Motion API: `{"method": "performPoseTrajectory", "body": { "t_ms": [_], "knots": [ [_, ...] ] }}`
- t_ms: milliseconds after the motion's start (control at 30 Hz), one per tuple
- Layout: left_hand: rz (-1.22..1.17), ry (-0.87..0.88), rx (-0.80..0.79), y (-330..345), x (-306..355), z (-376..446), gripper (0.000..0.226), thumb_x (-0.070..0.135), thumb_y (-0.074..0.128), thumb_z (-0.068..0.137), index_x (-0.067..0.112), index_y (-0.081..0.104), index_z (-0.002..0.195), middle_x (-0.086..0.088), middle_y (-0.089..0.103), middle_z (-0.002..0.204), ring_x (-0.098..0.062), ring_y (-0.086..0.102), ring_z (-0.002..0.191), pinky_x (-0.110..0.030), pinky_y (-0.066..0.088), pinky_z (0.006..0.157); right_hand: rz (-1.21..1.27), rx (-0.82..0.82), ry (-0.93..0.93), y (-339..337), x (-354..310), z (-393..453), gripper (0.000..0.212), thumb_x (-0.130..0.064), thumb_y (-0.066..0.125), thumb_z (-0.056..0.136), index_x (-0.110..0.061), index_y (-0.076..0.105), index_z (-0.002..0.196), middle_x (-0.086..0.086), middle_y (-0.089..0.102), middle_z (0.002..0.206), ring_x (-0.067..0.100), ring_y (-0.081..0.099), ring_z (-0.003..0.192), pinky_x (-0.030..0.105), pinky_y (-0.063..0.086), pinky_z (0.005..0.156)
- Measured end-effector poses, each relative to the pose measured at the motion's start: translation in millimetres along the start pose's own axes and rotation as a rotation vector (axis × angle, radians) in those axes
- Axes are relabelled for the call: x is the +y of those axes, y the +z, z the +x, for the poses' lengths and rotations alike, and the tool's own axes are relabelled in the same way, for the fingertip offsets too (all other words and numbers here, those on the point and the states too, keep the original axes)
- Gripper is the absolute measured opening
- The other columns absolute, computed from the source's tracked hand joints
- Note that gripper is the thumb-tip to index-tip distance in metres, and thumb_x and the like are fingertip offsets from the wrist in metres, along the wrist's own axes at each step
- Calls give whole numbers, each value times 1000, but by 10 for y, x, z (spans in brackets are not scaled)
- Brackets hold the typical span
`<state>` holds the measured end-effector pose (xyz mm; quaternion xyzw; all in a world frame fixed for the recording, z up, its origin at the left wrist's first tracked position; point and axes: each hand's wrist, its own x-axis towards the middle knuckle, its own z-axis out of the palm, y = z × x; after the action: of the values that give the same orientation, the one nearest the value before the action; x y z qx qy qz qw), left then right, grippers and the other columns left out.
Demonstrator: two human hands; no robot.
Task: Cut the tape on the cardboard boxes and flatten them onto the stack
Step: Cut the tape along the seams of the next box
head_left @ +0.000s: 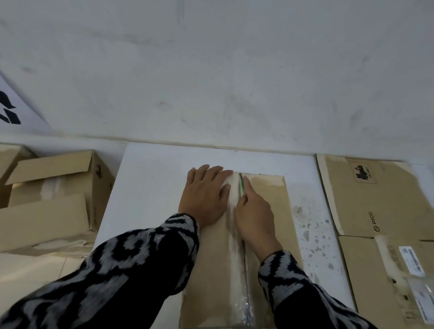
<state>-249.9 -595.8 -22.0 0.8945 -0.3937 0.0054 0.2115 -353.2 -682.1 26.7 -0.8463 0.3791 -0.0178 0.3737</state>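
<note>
A brown cardboard box [269, 207] lies on a white table [155, 176], a strip of clear tape [237, 278] running down its middle seam. My left hand [204, 194] presses flat on the box left of the seam, fingers straight. My right hand [254, 219] grips a thin green-handled cutter [241, 184] whose blade sits on the tape near the box's far end. A dark slit shows along the seam behind the blade, toward me.
A stack of flattened boxes [383, 223] lies on the right of the table. Several unflattened boxes [50, 201] sit piled on the floor at the left. A white wall [216, 63] rises right behind the table.
</note>
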Motion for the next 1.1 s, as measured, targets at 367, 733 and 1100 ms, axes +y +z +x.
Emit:
{"method": "performPoseTrajectory", "body": {
  "t_ms": [367,733,1100],
  "knots": [
    [-5,5,6,3,-12,-6,45,37,30,96,28,52,134,7,53,134,-21,42,125,-42,24,111,-38,-22,46,85,-64,24,59,-21,29,101,-33,14,157,13,61,113,27,59,100,37,49,86],
    [2,8,0,22,-17,-5,45,38,29,97,29,51,135,7,52,135,-21,41,126,-44,25,112,-70,-37,60,71,-184,11,60,-24,32,103,-26,10,159,15,57,127,30,55,113,37,45,94],
    [10,12,-5,34,-29,-7,44,37,29,98,29,50,136,7,52,135,-21,41,126,-42,22,111,-96,-93,70,-24,-267,50,58,-32,34,105,-23,14,158,12,57,132,29,53,119,28,39,88]
  ]
}}
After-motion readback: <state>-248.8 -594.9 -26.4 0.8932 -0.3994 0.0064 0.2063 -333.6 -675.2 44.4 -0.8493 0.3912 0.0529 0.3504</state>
